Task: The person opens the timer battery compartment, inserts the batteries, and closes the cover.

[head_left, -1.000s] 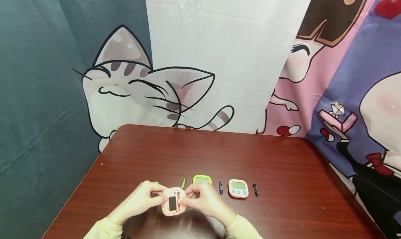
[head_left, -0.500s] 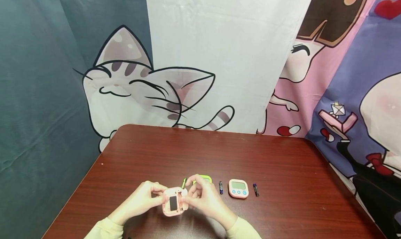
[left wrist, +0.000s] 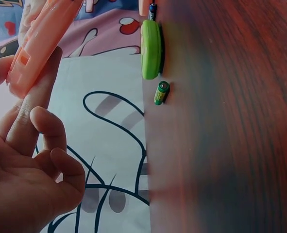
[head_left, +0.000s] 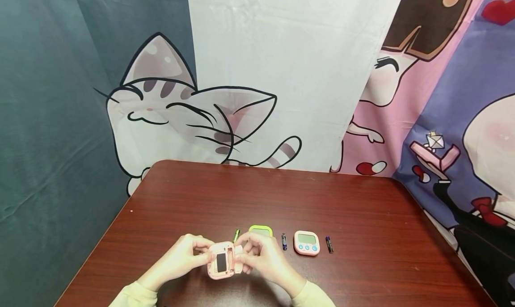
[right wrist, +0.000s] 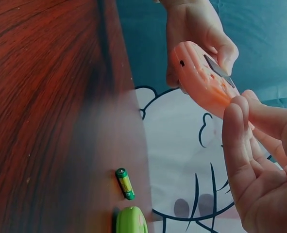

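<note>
A pink digital timer [head_left: 220, 261] is held above the table with its back facing up, showing a dark rectangular patch and an open battery slot along one side. My left hand [head_left: 183, 254] pinches its left edge between thumb and fingers. At its right edge, my right hand [head_left: 263, 260] pinches a small pale pink piece [head_left: 239, 259] that looks like the battery cover. The right wrist view shows the right fingertips meeting at the timer's edge [right wrist: 201, 77]; whether the cover is fully apart from the timer cannot be told.
Behind the hands lie a green battery [head_left: 236, 235], a green timer [head_left: 260, 230] partly hidden by the right hand, a dark blue battery [head_left: 284, 241], a second pink timer [head_left: 307, 243] and another dark battery [head_left: 329, 244]. The brown table [head_left: 181, 199] ends at a printed curtain.
The pale pink piece has shifted rightward from the timer's back, uncovering more of the battery slot. My right fingers have changed their grip around it; my left hand stays nearly still.
</note>
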### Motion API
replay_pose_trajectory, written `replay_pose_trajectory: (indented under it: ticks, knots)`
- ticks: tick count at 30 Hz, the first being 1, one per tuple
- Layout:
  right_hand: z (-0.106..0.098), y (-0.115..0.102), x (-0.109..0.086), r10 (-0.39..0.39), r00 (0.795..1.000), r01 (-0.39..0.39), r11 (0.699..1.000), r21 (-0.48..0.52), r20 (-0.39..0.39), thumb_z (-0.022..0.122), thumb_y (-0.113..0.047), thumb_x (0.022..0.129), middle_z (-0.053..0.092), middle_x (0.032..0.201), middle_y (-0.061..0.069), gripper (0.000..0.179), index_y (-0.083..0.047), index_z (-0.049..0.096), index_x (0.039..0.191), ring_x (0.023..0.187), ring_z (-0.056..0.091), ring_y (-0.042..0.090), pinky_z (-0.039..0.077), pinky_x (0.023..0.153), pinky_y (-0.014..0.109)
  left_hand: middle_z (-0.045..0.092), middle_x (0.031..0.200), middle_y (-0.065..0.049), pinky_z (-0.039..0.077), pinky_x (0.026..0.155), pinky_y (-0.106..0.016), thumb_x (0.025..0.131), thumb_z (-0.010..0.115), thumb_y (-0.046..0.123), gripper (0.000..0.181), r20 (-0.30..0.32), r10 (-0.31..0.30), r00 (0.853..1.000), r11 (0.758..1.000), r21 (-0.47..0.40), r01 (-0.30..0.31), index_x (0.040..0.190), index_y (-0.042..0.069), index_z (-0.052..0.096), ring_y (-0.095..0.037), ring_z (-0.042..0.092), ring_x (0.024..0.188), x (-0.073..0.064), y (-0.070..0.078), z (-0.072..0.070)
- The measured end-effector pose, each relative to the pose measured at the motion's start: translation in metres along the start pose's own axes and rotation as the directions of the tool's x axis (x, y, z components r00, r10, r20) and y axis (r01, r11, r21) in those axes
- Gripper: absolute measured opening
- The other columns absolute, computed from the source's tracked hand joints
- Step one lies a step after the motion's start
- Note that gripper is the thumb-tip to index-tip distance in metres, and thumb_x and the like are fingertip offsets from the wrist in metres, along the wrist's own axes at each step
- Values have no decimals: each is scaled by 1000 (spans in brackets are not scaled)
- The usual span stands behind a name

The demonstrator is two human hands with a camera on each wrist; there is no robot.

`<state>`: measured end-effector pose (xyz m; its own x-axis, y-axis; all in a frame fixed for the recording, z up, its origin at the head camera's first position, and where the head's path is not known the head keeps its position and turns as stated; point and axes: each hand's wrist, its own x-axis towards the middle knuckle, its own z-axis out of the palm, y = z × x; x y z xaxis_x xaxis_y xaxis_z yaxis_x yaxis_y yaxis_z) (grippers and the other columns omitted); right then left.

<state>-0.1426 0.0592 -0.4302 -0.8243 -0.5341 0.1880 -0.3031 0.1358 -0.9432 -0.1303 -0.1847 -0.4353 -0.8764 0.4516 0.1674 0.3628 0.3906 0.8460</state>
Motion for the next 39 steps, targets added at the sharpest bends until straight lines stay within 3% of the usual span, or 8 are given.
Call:
replay_pose_trajectory:
  ticks: [14, 18, 24, 30, 39]
  knots:
    - [-2, 7, -3, 30, 999, -31, 1000, 0, 26, 73, -7, 80, 67, 70, 14, 16, -3, 63, 91, 50, 58, 3, 52, 48, 29, 68, 82, 4, 50, 64, -22, 83, 67, 13, 17, -19, -3, 1000, 1000, 0, 3, 96, 2, 72, 1, 61, 75, -3, -2, -3]
    - [-2, 10, -5, 41, 996, -42, 999, 14, 74, 71, -4, 81, 66, 69, 15, 12, -2, 61, 88, 51, 60, 6, 53, 48, 32, 68, 82, 3, 49, 63, -22, 83, 67, 12, 18, -22, -7, 1000, 1000, 0, 7, 96, 1, 71, 1, 61, 75, -3, -3, -4]
    - [0, 13, -6, 95, 980, -103, 994, 37, 173, 68, 2, 82, 66, 68, 14, 10, 0, 59, 83, 50, 60, 6, 52, 51, 44, 68, 82, 3, 49, 63, -22, 83, 66, 12, 18, -10, -18, 1000, 1000, 5, 18, 97, 1, 71, 2, 60, 75, -4, -4, -5]
    - [2, 17, -9, 166, 960, -168, 986, -9, 224, 69, 2, 81, 65, 66, 8, 9, 0, 60, 80, 50, 58, 2, 54, 51, 37, 68, 82, 3, 49, 63, -22, 83, 66, 12, 18, -16, -21, 1000, 1000, 0, 21, 97, 1, 71, 1, 61, 75, -3, -6, -5]
    - [5, 27, -12, 183, 942, -187, 982, -15, 280, 68, 4, 80, 67, 63, 14, 8, 2, 60, 79, 48, 57, 0, 53, 48, 29, 69, 84, 1, 49, 64, -22, 83, 66, 12, 19, -2, -45, 999, 999, -18, 45, 98, 1, 71, 1, 61, 75, -5, -7, -5]
